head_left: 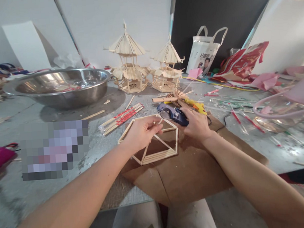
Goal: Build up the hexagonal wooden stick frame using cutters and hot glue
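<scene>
A hexagonal frame of thin pale wooden sticks [159, 157] lies on a brown board [197, 170], with struts across it and several sticks side by side along its near edge. Over its far side, my left hand [145, 130] is closed in a pinch on a thin wooden stick, mostly hidden by the fingers. My right hand [196, 123] grips a dark blue hand tool [174, 114] whose rounded head is close to my left fingertips. The tool's exact kind is unclear. Just behind it lies a yellow tool [197, 105], partly covered.
Two pagoda models of sticks [129, 74] stand at the back. Left of them is a wide metal basin [69, 93]. Bundled sticks with red wrappers [122, 117] lie beyond the frame. A pink-rimmed clear container [289, 104], plastic wrappers and a dark cord [224, 121] are on the right.
</scene>
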`<state>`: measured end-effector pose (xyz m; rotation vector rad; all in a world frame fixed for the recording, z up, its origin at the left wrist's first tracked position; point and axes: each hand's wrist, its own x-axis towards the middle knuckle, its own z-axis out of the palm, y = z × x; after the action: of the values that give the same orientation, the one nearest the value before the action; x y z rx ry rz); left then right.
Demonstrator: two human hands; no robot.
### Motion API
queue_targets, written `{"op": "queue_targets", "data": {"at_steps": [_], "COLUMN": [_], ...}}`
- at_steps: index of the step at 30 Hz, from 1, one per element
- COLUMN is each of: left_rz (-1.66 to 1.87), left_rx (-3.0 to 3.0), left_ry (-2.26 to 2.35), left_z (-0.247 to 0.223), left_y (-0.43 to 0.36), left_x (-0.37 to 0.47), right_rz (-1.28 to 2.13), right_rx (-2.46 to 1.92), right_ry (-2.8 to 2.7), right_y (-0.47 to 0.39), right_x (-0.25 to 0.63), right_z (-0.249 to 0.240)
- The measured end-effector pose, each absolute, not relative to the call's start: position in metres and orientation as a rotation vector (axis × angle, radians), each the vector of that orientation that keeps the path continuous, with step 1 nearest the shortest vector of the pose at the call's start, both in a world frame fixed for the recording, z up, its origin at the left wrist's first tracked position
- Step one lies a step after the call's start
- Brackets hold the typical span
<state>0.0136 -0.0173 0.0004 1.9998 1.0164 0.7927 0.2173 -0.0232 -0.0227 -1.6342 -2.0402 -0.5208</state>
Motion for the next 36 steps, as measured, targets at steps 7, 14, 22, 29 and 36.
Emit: {"op": "queue_targets", "data": {"at_steps": [7,14,22,29,36], "left_rz": [0.787,0.766,0.743,0.718,0.706], "left_rx": [1.894,1.819,1.804,1.789,1.73], "left_ry": [1.005,1.006,0.984,0.986,0.945], "left_z": [-0.0007,0.0032,0.0052,0.0065,0.0039], "left_y": [-0.0171,-0.0186,-0.0188,-0.0184,-0.0165], "left_x": [0.0132,0.0149,0.0141,0.0133,0.0127], "right_rz": [-0.471,-0.444,-0.405,-0.412,-0.37], "right_rx": [-1.682,-1.703,-1.671,-1.727,-1.776], "right_ry": [-2.038,-2.053,-2.088,-2.077,-2.104], "right_y": [-0.0221,-0.0212,-0.0191,-0.019,-0.0189], "right_x": [0.2169,0.2163,0.216,0.2137,0.2134], "right_z": [-0.0241,-0.0263,-0.0284,-0.0279,-0.0239]}}
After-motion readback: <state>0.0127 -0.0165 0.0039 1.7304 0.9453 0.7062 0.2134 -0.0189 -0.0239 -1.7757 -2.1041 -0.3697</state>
